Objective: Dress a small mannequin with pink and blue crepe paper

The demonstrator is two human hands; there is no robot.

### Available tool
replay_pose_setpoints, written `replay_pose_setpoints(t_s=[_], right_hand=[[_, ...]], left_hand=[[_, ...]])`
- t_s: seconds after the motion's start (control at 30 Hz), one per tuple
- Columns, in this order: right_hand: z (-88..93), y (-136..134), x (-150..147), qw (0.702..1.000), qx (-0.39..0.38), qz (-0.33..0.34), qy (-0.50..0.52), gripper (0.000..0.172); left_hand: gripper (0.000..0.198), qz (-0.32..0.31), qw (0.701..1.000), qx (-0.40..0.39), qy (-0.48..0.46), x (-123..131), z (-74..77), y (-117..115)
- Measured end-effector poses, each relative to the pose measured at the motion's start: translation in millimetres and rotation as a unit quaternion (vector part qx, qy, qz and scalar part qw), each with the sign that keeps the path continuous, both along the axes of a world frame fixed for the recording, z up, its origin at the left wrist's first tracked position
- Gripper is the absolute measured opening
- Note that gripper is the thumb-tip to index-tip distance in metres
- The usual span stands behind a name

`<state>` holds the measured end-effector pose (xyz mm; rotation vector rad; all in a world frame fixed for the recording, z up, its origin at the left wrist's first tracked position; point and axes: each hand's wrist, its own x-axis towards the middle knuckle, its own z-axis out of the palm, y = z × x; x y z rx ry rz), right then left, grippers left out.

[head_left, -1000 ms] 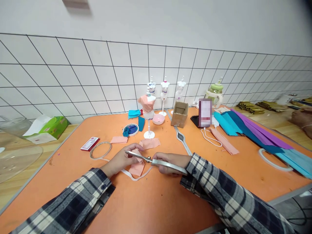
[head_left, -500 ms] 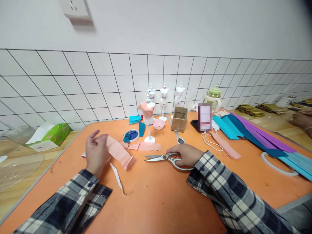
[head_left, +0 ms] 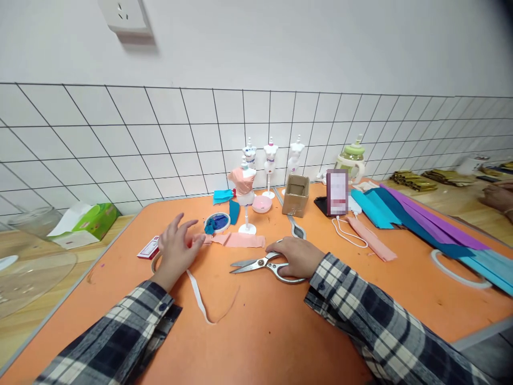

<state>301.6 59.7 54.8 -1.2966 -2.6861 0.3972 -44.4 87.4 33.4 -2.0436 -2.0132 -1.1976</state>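
My right hand (head_left: 294,256) rests on the orange table (head_left: 280,331) with its fingers closed round the handles of the steel scissors (head_left: 256,264), whose blades point left and lie slightly apart. My left hand (head_left: 176,250) hovers open, fingers spread, over the roll of clear tape (head_left: 154,263) and the end of the pink fabric strips (head_left: 236,240). A white ribbon strip (head_left: 199,297) trails on the table below that hand. Behind stands a small mannequin (head_left: 244,184) wrapped in pink cloth.
At the back are two more small mannequins (head_left: 270,155), a pink dish (head_left: 261,203), a cardboard box (head_left: 295,193), a phone (head_left: 336,191) and a green bottle (head_left: 351,156). Teal, purple and pink fabric strips (head_left: 417,219) lie right. Another person's hand (head_left: 499,197) is far right. A tissue box (head_left: 86,222) sits left.
My left hand carried the pink piece left, put it down by the other pink strips and let go. My right hand lowered the scissors onto the table. The camera tilted up.
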Motion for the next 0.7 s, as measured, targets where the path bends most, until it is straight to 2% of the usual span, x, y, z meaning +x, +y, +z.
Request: replay_pose_setpoints(t_s=[0.07,0.2,0.4,0.5,0.53,0.57,0.6,0.63,0.67,0.7], right_hand=[[-1.6,1,0,1.0,0.003,0.003,0.002,0.056],[-7.1,2,1,1.0,-0.006,0.002,0.022,0.057],[-14.5,2,-4,0.997,-0.038,0.024,0.062,0.067],[-7.7,15,23,0.982,-0.123,0.004,0.142,0.065],[-4.9,22,40,0.972,-0.152,-0.024,0.18,0.058],[-2.7,30,59,0.961,-0.141,-0.091,0.22,0.049],[-2.0,38,81,0.94,-0.074,-0.203,0.264,0.049],[-3.2,46,103,0.895,0.017,-0.334,0.294,0.054],[-6.3,53,122,0.834,0.104,-0.452,0.298,0.062],[-11.2,59,138,0.794,0.155,-0.52,0.274,0.075]], left_hand=[[0.036,-0.018,0.994,-0.006,0.109,6,0.0,-4],[0.027,-0.057,0.979,-0.023,0.196,6,-4.2,-5],[0.029,-0.107,0.978,-0.055,0.172,-1,-10.5,0],[0.029,-0.112,0.981,-0.046,0.154,-2,-12.1,1],[0.029,-0.113,0.981,-0.044,0.15,-2,-12.5,1],[0.029,-0.113,0.982,-0.043,0.146,-2,-12.9,1],[0.029,-0.114,0.982,-0.042,0.142,-1,-13.2,1],[0.028,-0.113,0.983,-0.042,0.138,0,-13.5,1],[0.028,-0.113,0.984,-0.043,0.135,2,-13.9,2],[0.027,-0.113,0.984,-0.044,0.132,3,-14.4,2]])
